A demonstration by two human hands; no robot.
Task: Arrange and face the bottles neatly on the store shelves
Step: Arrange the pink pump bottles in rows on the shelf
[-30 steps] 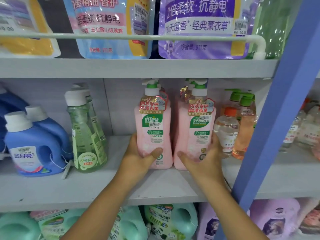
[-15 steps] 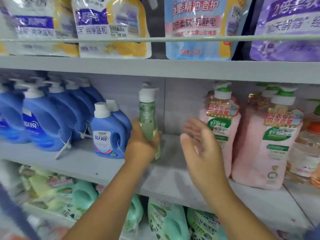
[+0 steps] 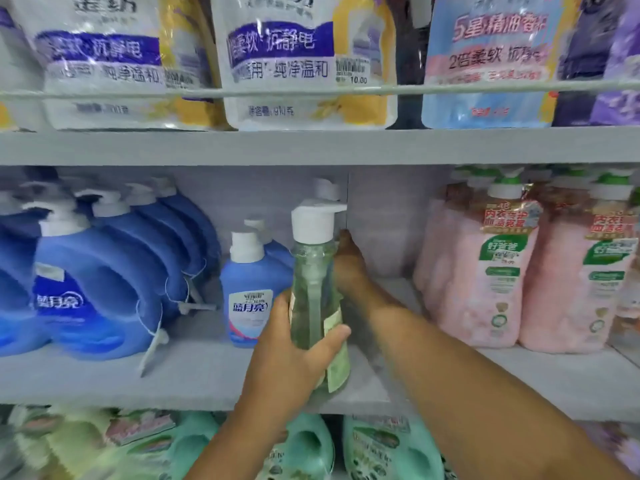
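Green-tinted clear pump bottle (image 3: pixel 317 299) stands near the shelf (image 3: pixel 207 375) front, left hand (image 3: pixel 294 355) wrapped round its lower body; right hand (image 3: pixel 349 261) reaches behind it, its grip hidden. Probably liquid-heavy, smooth and slippery, so hold the waist, not the pump. Blue bottles (image 3: pixel 249 289) stand left, pink bottles (image 3: pixel 485 271) right

Left grip (image 3: pixel 294 355) curled closed with thumb across, right grip (image 3: pixel 349 265) reaching forward, fingers hidden
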